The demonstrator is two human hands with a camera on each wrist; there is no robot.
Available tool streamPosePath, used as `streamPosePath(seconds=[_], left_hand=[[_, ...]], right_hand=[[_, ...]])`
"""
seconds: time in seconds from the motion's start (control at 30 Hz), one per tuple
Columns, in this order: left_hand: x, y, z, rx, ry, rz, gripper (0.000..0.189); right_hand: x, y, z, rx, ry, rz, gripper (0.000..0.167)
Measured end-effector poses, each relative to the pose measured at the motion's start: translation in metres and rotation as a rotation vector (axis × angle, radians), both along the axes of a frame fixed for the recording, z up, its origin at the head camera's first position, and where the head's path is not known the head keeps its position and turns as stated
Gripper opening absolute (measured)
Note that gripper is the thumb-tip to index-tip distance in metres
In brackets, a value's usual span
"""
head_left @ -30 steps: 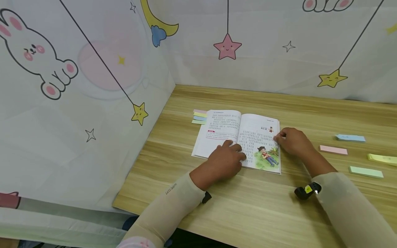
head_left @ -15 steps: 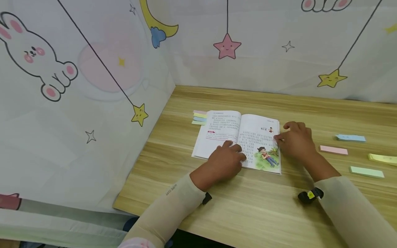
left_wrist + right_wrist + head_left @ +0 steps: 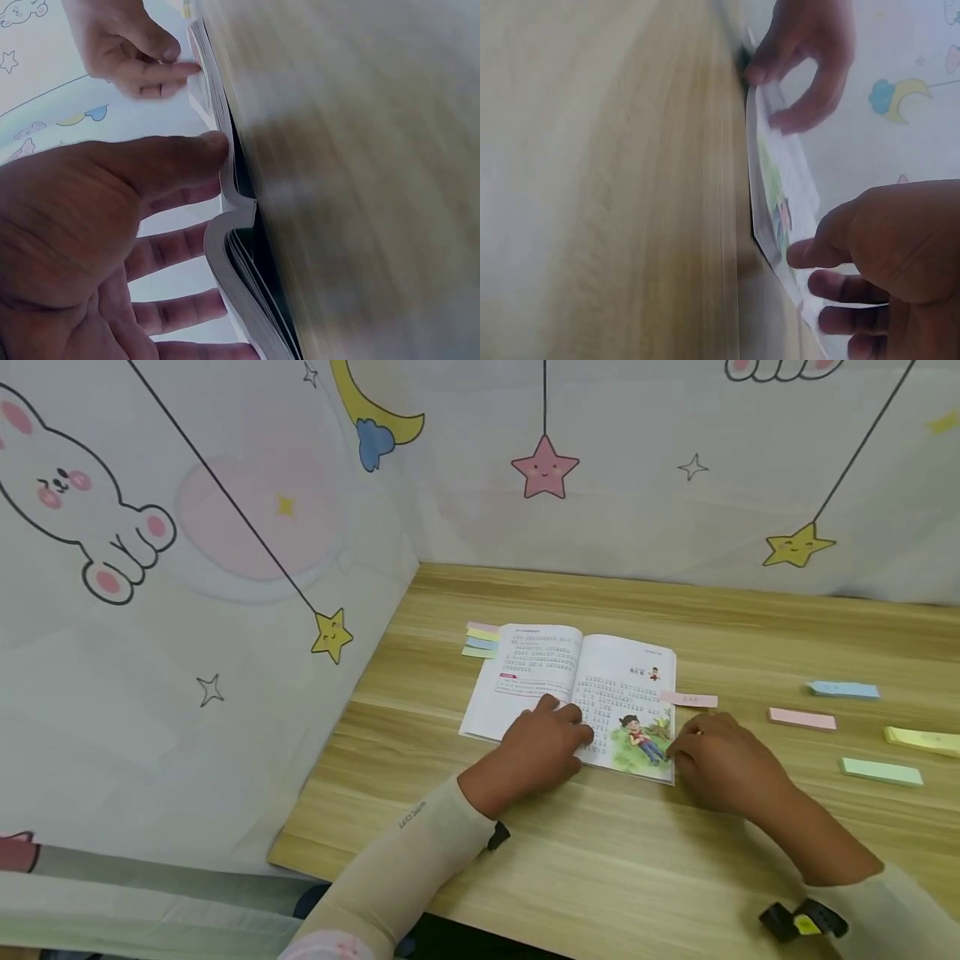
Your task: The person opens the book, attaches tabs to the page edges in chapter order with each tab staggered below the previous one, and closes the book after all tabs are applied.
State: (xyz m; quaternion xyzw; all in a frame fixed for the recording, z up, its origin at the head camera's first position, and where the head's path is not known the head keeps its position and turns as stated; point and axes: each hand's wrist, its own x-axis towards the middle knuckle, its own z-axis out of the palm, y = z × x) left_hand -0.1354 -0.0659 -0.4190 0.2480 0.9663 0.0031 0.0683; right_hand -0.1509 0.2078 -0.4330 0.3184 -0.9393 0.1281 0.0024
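An open book [image 3: 622,660] lies on the wooden table, with text on both pages and a picture of a reclining child at the lower right. My left hand [image 3: 534,753] rests on its lower middle, fingers spread over the pages and thumb at the near edge in the left wrist view. At the right page's lower outer edge is my right hand [image 3: 731,768], fingers loosely bent; in the right wrist view its thumb [image 3: 801,253] touches or nearly touches the page, with nothing seen pinched. A pink sticky tab [image 3: 694,700] sticks out from that page's edge, above the right hand.
Pink, yellow, blue and green tabs [image 3: 480,642] project from the book's left edge. To the right lie a blue pad [image 3: 843,690], a pink pad [image 3: 801,719], a yellow pad [image 3: 922,740] and a green pad [image 3: 881,772] of sticky tabs. Printed cloth walls [image 3: 615,527] border the table.
My right hand has come off the pink tab at the page's edge and moved down toward the lower right corner, leaving the tab uncovered. The left hand has stayed on the book.
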Motion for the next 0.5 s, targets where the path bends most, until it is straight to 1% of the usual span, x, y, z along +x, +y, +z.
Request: streamPosePath(seconds=[0.07,0.2,0.3,0.4,0.5], left_hand=[[-0.001,0.0,0.0,-0.009,0.008,0.002,0.032],[-0.003,0.002,0.0,-0.018,0.021,0.003,0.033],[-0.002,0.002,0.0,-0.026,0.02,-0.001,0.033],[-0.002,0.002,0.0,-0.026,0.013,-0.001,0.031],[-0.002,0.0,0.0,-0.004,-0.001,0.006,0.03]], right_hand=[[0.006,-0.001,0.003,-0.006,-0.069,-0.033,0.012],[0.012,0.0,0.009,0.009,-0.194,-0.145,0.015],[0.013,0.003,0.011,0.028,-0.245,-0.205,0.018],[0.013,0.007,0.013,0.041,-0.267,-0.221,0.016],[0.012,0.011,0.012,0.05,-0.276,-0.204,0.013]])
